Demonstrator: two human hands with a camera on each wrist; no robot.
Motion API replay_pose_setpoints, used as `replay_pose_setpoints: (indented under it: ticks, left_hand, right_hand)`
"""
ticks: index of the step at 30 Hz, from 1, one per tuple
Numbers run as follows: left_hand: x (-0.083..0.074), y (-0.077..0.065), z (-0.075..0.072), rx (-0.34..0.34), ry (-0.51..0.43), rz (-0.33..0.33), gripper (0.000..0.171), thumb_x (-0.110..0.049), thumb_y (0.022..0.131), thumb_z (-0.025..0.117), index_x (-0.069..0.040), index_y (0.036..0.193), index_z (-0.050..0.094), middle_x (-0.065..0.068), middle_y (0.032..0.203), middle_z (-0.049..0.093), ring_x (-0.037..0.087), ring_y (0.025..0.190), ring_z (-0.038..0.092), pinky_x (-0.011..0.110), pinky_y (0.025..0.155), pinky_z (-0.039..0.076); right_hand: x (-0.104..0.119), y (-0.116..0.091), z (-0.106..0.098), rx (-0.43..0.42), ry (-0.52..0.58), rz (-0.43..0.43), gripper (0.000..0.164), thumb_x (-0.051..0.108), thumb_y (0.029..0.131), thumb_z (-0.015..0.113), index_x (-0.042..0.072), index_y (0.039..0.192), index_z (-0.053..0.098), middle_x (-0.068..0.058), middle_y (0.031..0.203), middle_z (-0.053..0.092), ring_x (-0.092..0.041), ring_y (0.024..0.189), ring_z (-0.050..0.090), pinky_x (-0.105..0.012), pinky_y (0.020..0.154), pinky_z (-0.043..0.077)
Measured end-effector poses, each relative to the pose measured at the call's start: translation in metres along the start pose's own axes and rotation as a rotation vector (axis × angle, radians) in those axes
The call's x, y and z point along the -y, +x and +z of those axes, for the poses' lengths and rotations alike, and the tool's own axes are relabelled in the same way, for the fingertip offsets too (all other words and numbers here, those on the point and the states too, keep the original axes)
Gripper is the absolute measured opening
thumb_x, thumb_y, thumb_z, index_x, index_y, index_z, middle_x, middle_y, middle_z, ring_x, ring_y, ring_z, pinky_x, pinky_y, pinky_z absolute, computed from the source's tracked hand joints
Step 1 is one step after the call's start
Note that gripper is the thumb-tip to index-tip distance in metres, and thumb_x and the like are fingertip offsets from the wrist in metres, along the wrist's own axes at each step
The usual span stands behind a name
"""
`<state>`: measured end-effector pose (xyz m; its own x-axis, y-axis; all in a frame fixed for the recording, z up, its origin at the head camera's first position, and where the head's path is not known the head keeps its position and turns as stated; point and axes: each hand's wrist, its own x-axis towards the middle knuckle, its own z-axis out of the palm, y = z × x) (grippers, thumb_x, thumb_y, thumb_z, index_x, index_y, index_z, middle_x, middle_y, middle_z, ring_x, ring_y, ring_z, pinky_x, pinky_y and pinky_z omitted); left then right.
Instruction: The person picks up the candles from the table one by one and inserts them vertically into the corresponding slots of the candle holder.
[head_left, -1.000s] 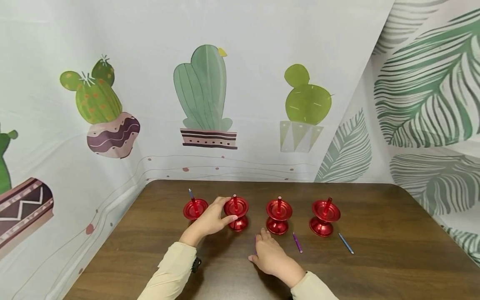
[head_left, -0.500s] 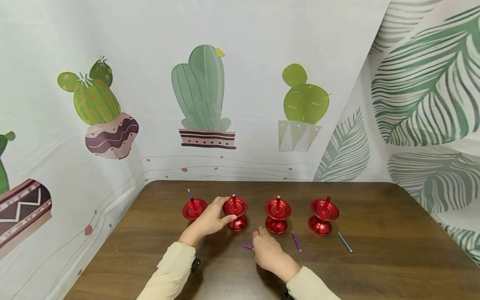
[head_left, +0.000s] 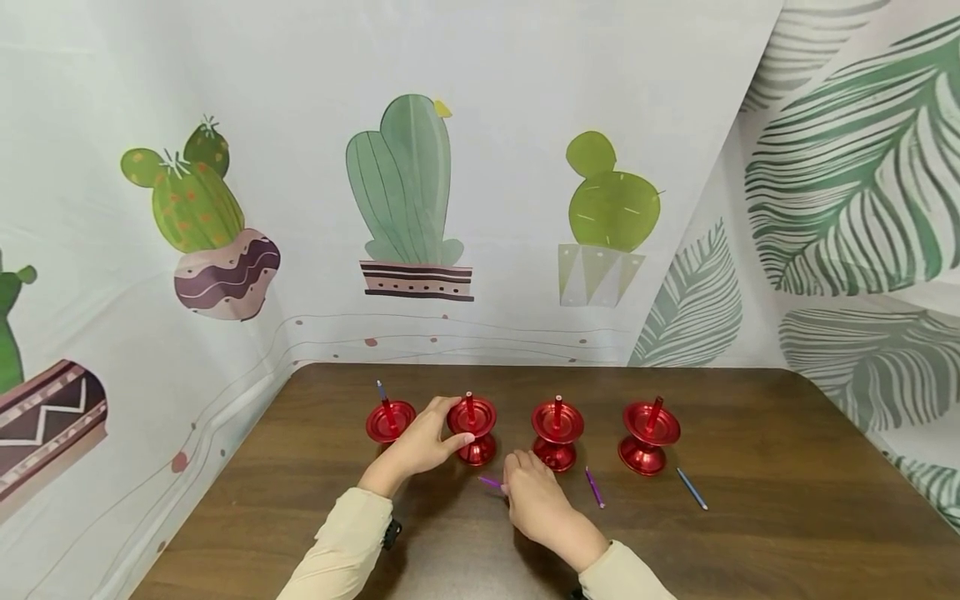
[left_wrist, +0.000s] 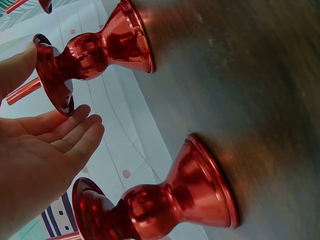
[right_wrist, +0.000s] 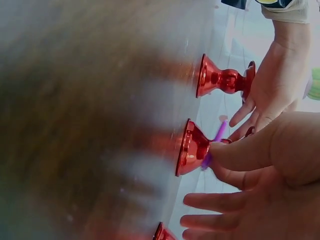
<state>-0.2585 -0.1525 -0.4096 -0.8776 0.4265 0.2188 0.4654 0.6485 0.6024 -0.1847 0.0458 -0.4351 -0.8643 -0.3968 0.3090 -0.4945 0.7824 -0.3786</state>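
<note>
Shiny red candlesticks with a central tube stand in a row. My left hand (head_left: 422, 437) holds the second candlestick from the left (head_left: 477, 452) by its dish, thumb on one side and fingers on the other. In the left wrist view the thumb and fingertips meet the dish rim of this candlestick (left_wrist: 86, 56). My right hand (head_left: 542, 502) pinches a slim purple candle (head_left: 491, 482), its free end pointing left. In the right wrist view this purple candle (right_wrist: 221, 131) sits between thumb and index finger, the other fingers extended. A blue candle (head_left: 382, 390) stands in the leftmost candlestick (head_left: 382, 423), partly hidden by my left hand.
To the right stand a third candlestick (head_left: 557, 422) and a fourth candlestick (head_left: 649, 425). On the brown table (head_left: 765, 500) lie another purple candle (head_left: 595, 487) and a blue candle (head_left: 692, 489). A printed cactus cloth (head_left: 510, 208) hangs behind the table.
My right fingers have closed on the purple candle, which now points left and slightly up instead of lying beside the fingers. My left hand stays at the second candlestick.
</note>
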Motion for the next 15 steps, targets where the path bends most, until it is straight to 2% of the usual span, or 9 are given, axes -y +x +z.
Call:
replay_pose_setpoints:
  ticks: [3,6,8,10,12,15]
  left_hand:
    - [0.0,0.0,0.0,-0.004,-0.002,0.007,0.062,-0.019,0.088,0.071,0.01,0.135,0.044,0.022,0.131,0.05,0.035,0.119,0.053,0.049,0.101,0.042]
    - [0.001,0.0,0.001,-0.008,-0.004,0.015,0.061,-0.018,0.088,0.071,0.011,0.134,0.043,0.022,0.131,0.05,0.035,0.119,0.053,0.049,0.101,0.042]
    - [0.001,0.0,0.001,-0.01,-0.002,0.018,0.061,-0.018,0.088,0.071,0.011,0.134,0.043,0.022,0.13,0.05,0.034,0.119,0.053,0.049,0.101,0.042]
    - [0.001,0.0,0.001,-0.011,-0.002,0.02,0.061,-0.017,0.088,0.071,0.011,0.135,0.043,0.022,0.13,0.05,0.034,0.118,0.053,0.049,0.101,0.042]
    - [0.001,0.0,0.001,-0.013,0.001,0.025,0.061,-0.017,0.088,0.071,0.011,0.134,0.043,0.022,0.13,0.05,0.034,0.117,0.054,0.048,0.101,0.043]
    - [0.001,0.001,0.001,-0.014,0.003,0.028,0.061,-0.017,0.088,0.071,0.011,0.134,0.044,0.022,0.129,0.051,0.034,0.117,0.054,0.048,0.1,0.043]
  right_hand:
    - [-0.001,0.002,0.0,-0.049,0.019,-0.028,0.025,-0.002,0.084,0.067,0.008,0.077,0.046,0.0,0.077,0.042,-0.029,0.086,0.056,-0.043,0.075,0.05]
    - [-0.001,0.005,-0.001,-0.084,0.069,-0.037,0.023,-0.002,0.086,0.067,0.008,0.079,0.047,0.002,0.076,0.041,-0.018,0.075,0.048,-0.032,0.061,0.041]
    - [-0.001,0.007,-0.002,-0.095,0.118,-0.029,0.021,-0.001,0.087,0.065,0.008,0.081,0.047,0.001,0.077,0.042,-0.017,0.075,0.046,-0.028,0.06,0.038]
    - [0.0,0.009,-0.004,-0.108,0.179,-0.015,0.019,-0.002,0.089,0.063,0.007,0.082,0.048,-0.006,0.087,0.052,-0.022,0.082,0.053,-0.031,0.066,0.046]
    - [0.001,0.012,-0.005,-0.12,0.245,0.003,0.017,-0.003,0.09,0.061,0.006,0.084,0.049,-0.016,0.1,0.058,-0.031,0.093,0.058,-0.039,0.076,0.052]
    - [0.001,0.018,-0.007,-0.161,0.326,0.011,0.015,-0.004,0.091,0.059,0.006,0.086,0.049,-0.029,0.12,0.055,-0.043,0.109,0.056,-0.052,0.088,0.049]
